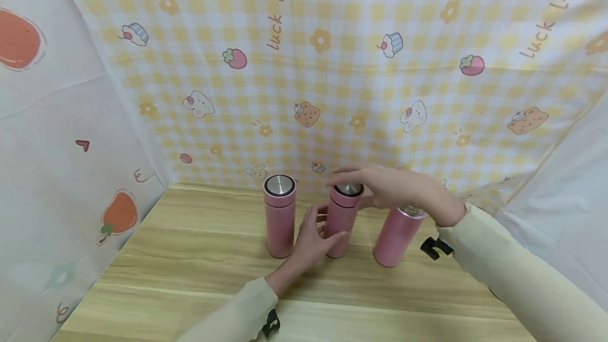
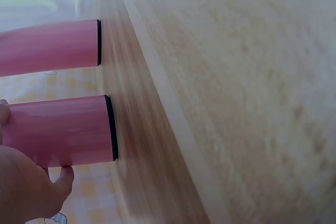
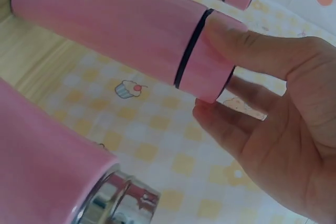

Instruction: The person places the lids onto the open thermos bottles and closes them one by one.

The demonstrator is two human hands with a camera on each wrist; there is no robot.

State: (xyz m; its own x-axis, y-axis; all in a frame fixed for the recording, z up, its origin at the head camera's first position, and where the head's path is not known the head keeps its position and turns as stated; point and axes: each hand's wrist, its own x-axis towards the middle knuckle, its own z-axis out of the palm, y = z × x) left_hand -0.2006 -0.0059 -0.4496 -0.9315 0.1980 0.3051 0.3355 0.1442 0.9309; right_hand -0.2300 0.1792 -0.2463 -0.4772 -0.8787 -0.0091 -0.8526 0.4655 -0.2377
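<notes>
Three pink thermos bottles stand in a row on the wooden table. My left hand point(image 1: 311, 241) grips the body of the middle thermos point(image 1: 339, 220), fingers on one side and thumb on the other. At its top, my right hand point(image 1: 380, 186) holds the lid point(image 3: 212, 66), a pink ring with a steel top. In the right wrist view the thumb lies along the lid, with fingers at its far side. The lid sits on the bottle over a black seam. The left thermos point(image 1: 280, 226) has its lid on. On the right thermos point(image 1: 396, 239) a bare steel neck point(image 3: 123, 200) shows.
Behind the bottles hangs a yellow checked cloth point(image 1: 309, 78) with cartoon prints. A white printed cloth point(image 1: 71, 199) covers the left side. The wooden table point(image 1: 199, 257) reaches forward under both sleeves. Black clips sit at both cuffs.
</notes>
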